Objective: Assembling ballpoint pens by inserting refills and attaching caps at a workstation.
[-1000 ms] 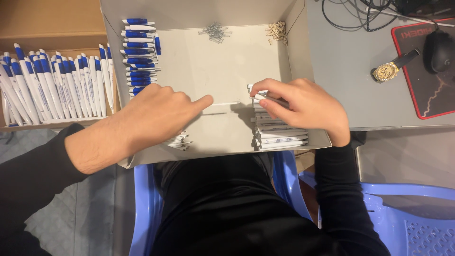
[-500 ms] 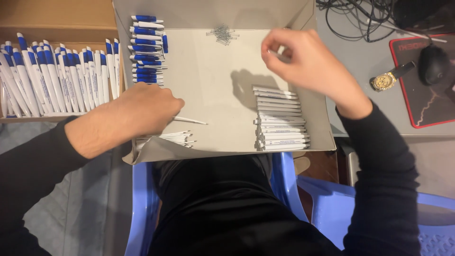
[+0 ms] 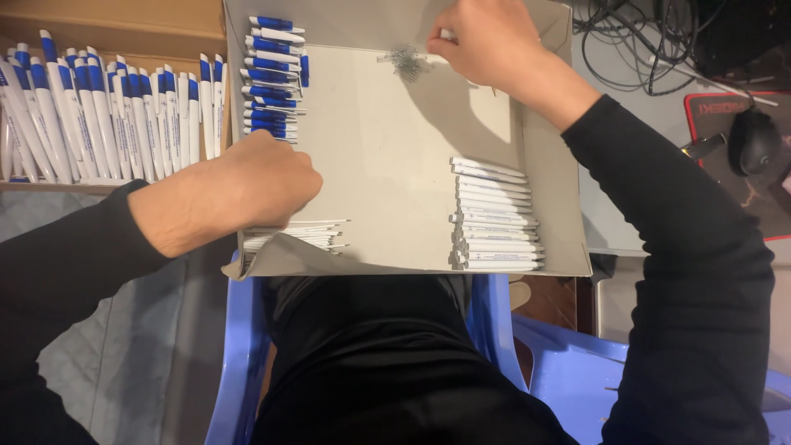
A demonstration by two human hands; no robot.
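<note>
Blue-and-white plastic pens [image 3: 273, 78]; plain white pen barrels [image 3: 494, 214]; pale grey cardboard tray [image 3: 395, 165]; blue plastic chair [image 3: 235, 363]; black long sleeves [image 3: 684, 247].

Fingers of the left hand [image 3: 247, 185] curled out of sight over the thin white refills [image 3: 301, 235]. Right hand [image 3: 486, 37] clipped by the top edge, its grip unreadable. Small grey springs [image 3: 404, 62] too tiny to count.

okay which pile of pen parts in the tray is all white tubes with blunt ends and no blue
The stack of white barrels at the tray's near right; the far-left pile has blue, the near-left one pointed tips.
</note>
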